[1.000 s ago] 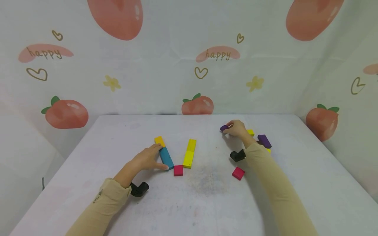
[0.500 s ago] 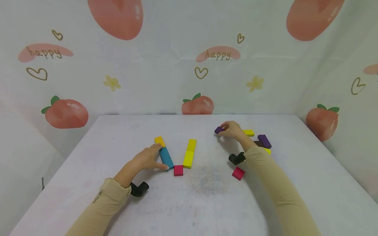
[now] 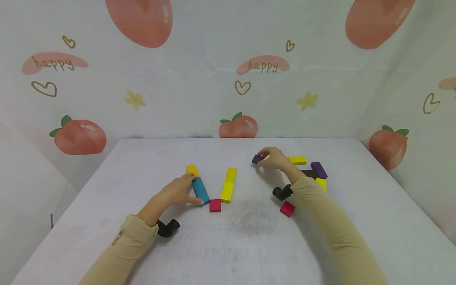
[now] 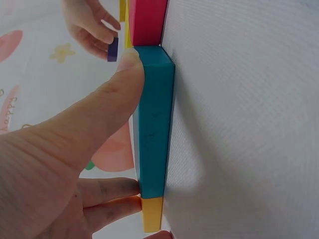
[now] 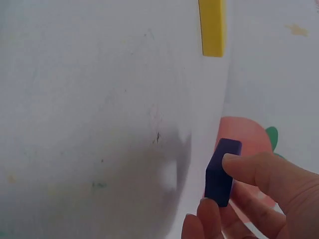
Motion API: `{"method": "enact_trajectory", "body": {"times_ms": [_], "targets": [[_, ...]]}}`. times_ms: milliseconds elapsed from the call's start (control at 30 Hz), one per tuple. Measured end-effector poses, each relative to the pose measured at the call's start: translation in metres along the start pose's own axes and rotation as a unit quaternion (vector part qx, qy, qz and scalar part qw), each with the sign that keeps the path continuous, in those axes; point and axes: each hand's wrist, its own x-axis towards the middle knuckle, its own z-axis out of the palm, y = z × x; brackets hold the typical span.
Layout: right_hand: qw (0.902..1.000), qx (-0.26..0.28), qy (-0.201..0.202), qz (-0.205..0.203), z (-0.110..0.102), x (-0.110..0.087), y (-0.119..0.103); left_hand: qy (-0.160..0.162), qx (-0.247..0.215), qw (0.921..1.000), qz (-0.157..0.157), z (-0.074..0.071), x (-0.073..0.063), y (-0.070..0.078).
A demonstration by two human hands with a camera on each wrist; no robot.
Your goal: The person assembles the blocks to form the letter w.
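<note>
My right hand [image 3: 274, 158] pinches a small purple block [image 3: 257, 159] above the far part of the table. In the right wrist view the thumb lies on one face of the purple block [image 5: 222, 172], with fingers behind it. My left hand [image 3: 178, 192] rests spread beside a row of blocks. Its thumb touches the near end of a blue block [image 4: 157, 124]; two straight fingers touch around the joint with an orange block [image 4: 152, 214]. A red block [image 3: 215, 205] adjoins the blue one's near end. Right of that, two yellow blocks [image 3: 228, 185] form a line.
Around the right forearm lie a yellow block [image 3: 297, 160], a purple block [image 3: 318, 170], a dark brown block [image 3: 309, 173], another yellow block [image 3: 321, 184] and a red block [image 3: 287, 209]. Black wrist devices [image 3: 168, 228] sit under both sleeves. A printed cloth hangs behind the table.
My right hand has carried the small purple block leftward and slightly nearer, uncovering more of the yellow and brown blocks at the right. My left hand has stayed put.
</note>
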Motion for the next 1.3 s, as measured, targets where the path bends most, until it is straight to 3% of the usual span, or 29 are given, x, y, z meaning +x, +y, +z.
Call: {"method": "enact_trajectory", "body": {"times_ms": [667, 1300], "targets": [[0.9963, -0.015, -0.069, -0.050, 0.019, 0.012, -0.017, 0.005, -0.001, 1.0000, 0.007, 0.000, 0.001, -0.002], [0.9912, -0.039, -0.097, -0.082, 0.026, 0.022, -0.016, 0.006, -0.003, 1.0000, 0.001, 0.001, 0.000, 0.000]]}}
